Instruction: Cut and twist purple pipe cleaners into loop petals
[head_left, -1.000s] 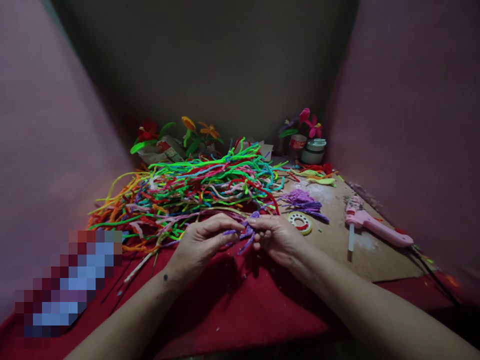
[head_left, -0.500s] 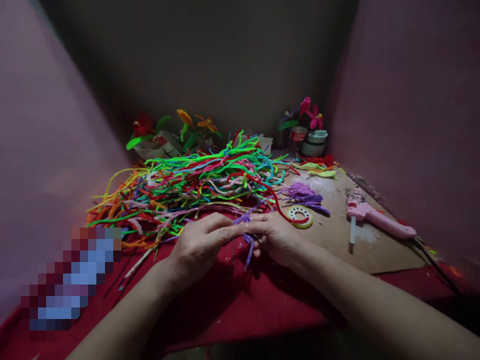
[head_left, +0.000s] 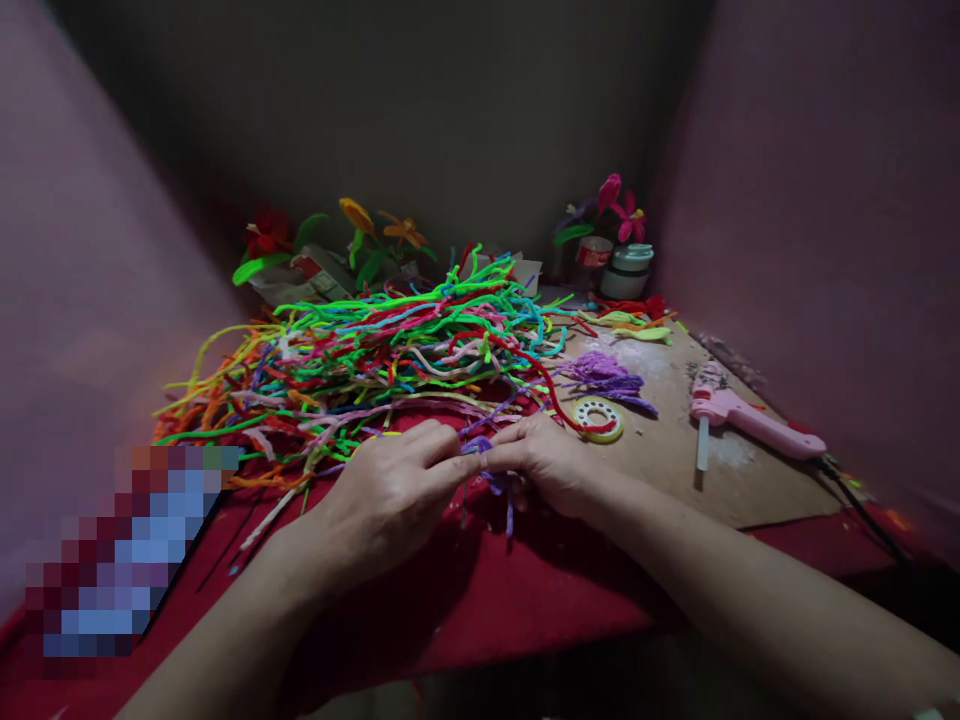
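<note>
A purple pipe cleaner (head_left: 495, 478), bent into loops, is pinched between my two hands above the red cloth. My left hand (head_left: 405, 480) is closed on its left side, thumb and index finger meeting the other hand's fingertips. My right hand (head_left: 544, 462) grips it from the right, and one end hangs down below the fingers. Parts of the loops are hidden behind the fingers. Just beyond the hands lies a large heap of many-coloured pipe cleaners (head_left: 420, 340). A yellow-rimmed tape roll (head_left: 598, 420) with a red pipe cleaner (head_left: 551, 385) across it lies beside my right hand.
On a brown cardboard sheet (head_left: 675, 480) lie a pink glue gun (head_left: 750, 420) and a bundle of purple and lilac pieces (head_left: 607, 375). Pipe-cleaner flowers (head_left: 626, 210) and a lidded jar (head_left: 628, 270) stand at the back. A red cloth (head_left: 450, 610) covers the table.
Both hands have stayed together on the purple pipe cleaner while its loops turned and its hanging end shifted slightly right. The whole view has moved a little.
</note>
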A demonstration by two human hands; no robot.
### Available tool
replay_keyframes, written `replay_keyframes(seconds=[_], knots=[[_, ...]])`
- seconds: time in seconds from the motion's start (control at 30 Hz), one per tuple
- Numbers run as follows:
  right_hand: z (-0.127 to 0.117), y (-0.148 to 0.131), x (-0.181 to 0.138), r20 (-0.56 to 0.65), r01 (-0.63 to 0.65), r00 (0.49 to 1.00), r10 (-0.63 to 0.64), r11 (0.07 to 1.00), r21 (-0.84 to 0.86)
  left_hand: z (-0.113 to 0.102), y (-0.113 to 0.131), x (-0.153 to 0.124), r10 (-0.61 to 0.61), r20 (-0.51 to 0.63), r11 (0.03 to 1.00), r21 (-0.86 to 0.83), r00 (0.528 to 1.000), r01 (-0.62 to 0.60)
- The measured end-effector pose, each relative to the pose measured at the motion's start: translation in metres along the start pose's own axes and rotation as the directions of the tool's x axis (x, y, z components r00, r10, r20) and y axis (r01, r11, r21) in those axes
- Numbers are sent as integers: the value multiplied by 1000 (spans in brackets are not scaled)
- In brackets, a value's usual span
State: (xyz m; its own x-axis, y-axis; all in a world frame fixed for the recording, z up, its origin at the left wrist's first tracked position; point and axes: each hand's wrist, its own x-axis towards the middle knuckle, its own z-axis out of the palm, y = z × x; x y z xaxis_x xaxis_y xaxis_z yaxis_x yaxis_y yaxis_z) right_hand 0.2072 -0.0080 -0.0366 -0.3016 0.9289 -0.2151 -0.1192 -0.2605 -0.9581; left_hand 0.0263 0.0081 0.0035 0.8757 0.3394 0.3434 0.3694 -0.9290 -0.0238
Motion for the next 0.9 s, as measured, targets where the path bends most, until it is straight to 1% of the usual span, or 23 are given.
replay_keyframes(seconds=[0.23, 0.4, 0.6, 0.67, 0.8, 0.9], knots=[[-1, 4, 3, -10, 9, 1000, -10, 999, -42, 0, 5, 2, 60, 28, 996, 68, 998, -62], [1, 1, 0, -32, -10, 999, 7, 994, -105, 0, 12, 4, 79, 20, 991, 105, 997, -80], [2, -2, -2, -75, -56, 996, 42, 980, -190, 3, 19, 5, 105, 79, 991, 77, 991, -112], [3, -3, -3, -80, -71, 995, 55, 975, -210, 5, 20, 4, 89, 85, 994, 50, 992, -94], [3, -5, -4, -79, -87, 994, 70, 965, -247, 12, 22, 1, 0, 67, 1000, -14, 998, 1], [2, -3, -3, -50, -80, 996, 70, 972, -221, 16, 25, 2, -40, 63, 995, -90, 997, 45]])
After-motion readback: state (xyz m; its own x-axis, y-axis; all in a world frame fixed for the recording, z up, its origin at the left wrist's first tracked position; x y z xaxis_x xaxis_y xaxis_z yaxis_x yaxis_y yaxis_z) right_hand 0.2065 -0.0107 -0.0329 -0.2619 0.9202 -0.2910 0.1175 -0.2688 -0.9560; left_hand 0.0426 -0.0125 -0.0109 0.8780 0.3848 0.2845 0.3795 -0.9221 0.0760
